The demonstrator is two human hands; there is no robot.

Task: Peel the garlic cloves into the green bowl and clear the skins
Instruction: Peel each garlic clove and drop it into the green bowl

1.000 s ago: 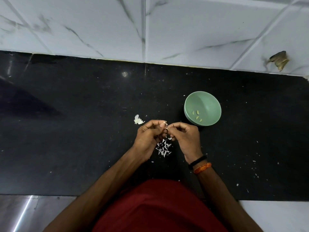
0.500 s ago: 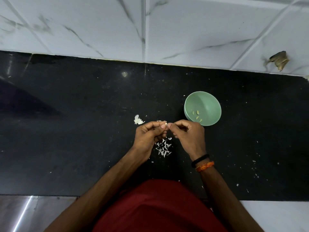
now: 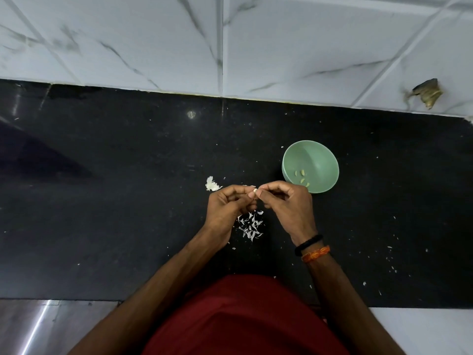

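Two hands pinch one small garlic clove [image 3: 254, 191] between them, above the black counter [image 3: 115, 213].

The left hand [image 3: 227, 208] and the right hand [image 3: 289, 204] both close their fingertips on the clove; only a pale tip shows, so its long axis cannot be told. Just right of the hands stands the green bowl [image 3: 310, 170], upright, with a few peeled cloves [image 3: 302, 178] inside. A heap of skins [image 3: 250, 226] lies under the hands, partly hidden by the left hand. A white garlic piece [image 3: 212, 184] lies just left of the hands. More skin bits [image 3: 391, 260] are scattered far right.
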